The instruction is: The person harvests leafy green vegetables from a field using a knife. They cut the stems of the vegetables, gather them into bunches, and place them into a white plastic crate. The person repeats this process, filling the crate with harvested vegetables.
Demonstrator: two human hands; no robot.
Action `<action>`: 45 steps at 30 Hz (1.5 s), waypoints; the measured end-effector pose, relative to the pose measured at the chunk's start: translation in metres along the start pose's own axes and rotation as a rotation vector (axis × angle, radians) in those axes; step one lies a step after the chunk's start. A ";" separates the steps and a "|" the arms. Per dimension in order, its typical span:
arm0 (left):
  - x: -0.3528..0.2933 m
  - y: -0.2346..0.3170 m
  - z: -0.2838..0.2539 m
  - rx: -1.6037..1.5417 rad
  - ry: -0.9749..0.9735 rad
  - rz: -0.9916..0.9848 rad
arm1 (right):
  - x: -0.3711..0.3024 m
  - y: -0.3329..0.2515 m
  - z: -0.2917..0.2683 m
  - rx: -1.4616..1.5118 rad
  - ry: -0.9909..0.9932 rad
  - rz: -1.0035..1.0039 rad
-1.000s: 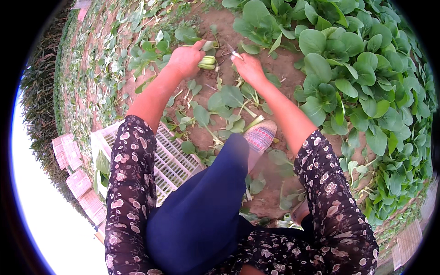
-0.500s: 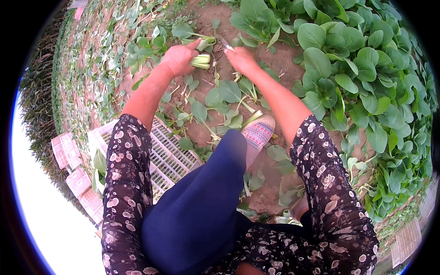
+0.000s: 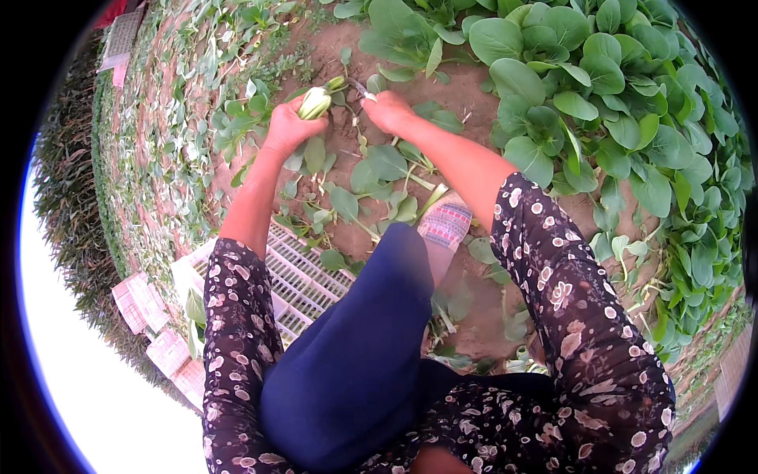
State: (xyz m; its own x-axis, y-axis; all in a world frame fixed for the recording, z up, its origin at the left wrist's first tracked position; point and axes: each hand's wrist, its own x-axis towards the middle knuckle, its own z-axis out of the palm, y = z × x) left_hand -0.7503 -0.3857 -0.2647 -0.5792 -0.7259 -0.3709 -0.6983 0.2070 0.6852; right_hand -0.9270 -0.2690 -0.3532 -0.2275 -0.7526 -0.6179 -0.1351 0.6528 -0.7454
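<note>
"Brown soil (image 3: 478, 328) spreads under us, strewn with loose leaves (image 3: 387, 162), with a thick stand of leafy greens (image 3: 575, 103) to the right. Where do we find our hands?"

"Apart, out ahead of our knee (image 3: 395, 265). Our left hand (image 3: 294, 128) is clasped round a pale-stalked bunch (image 3: 314, 104), and our right hand (image 3: 387, 112) is wrapped round the light handle of a knife (image 3: 362, 89)."

"Which way does the bunch lie from the blade?"

"To its left and a little nearer us. Its long axis tilts, pale end upward and rightward (as far as the fingers let us judge). A smaller green stub (image 3: 336, 82) juts between that end and the blade tip; whether the two touch, we cannot tell."

"So the left is the nearer hand?"

"Yes, on the bunch itself; the right stands across a gap, its blade slanting up and left. Closer to us, a white crate (image 3: 309, 272) shows beside the left sleeve (image 3: 237, 316)."
</note>
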 end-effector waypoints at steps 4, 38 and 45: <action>-0.019 0.007 -0.022 -0.437 -0.059 -0.098 | -0.029 0.009 -0.006 0.028 0.064 -0.077; -0.005 0.163 0.120 0.869 -0.219 0.871 | -0.107 0.122 -0.027 0.469 0.700 -0.205; 0.047 0.136 0.102 1.260 -0.178 0.774 | -0.102 0.103 -0.039 0.236 0.718 -0.147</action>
State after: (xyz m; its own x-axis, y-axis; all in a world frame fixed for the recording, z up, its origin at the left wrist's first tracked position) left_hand -0.9158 -0.3246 -0.2531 -0.9447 -0.1055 -0.3106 -0.0432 0.9786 -0.2010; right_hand -0.9549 -0.1219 -0.3574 -0.8043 -0.5369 -0.2546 -0.0211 0.4541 -0.8907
